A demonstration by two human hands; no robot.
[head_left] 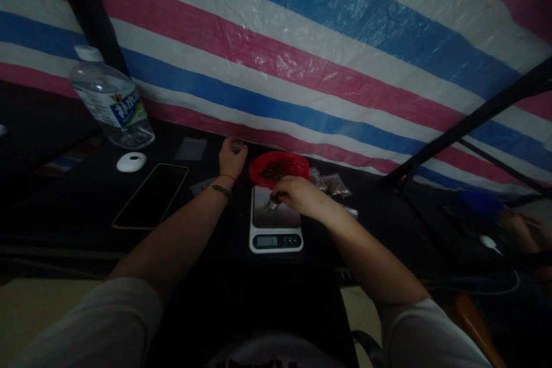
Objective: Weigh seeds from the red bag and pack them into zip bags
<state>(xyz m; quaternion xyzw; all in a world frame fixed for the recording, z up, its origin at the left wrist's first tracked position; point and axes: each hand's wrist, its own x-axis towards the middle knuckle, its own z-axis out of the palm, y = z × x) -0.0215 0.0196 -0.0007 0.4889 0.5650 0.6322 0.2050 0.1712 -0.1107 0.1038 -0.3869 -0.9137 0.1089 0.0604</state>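
A white kitchen scale (pixel 276 244) with a steel-coloured plate stands in the middle of the black table. My right hand (pixel 297 195) is above its plate, fingers pinched on a small shiny object (pixel 271 203) whose kind I cannot make out. Just behind the scale lies a red plastic bag (pixel 302 164), rolled open, with dark brown bits (pixel 273 171) inside. To the left of the bag, my left hand (pixel 232 158) is closed around a small clear plastic piece (pixel 237 145), mostly hidden by the fingers. Small filled zip bags (pixel 336 185) lie to the right of the red bag.
On the left are a phone (pixel 150 195), a white oval case (pixel 131 161), a large plastic bottle (pixel 114 100) and a flat clear zip bag (pixel 191 149). A striped tarp (pixel 276 80) hangs behind the table. Black metal bars (pixel 457 135) slant at the right, near another person's hand (pixel 520 227).
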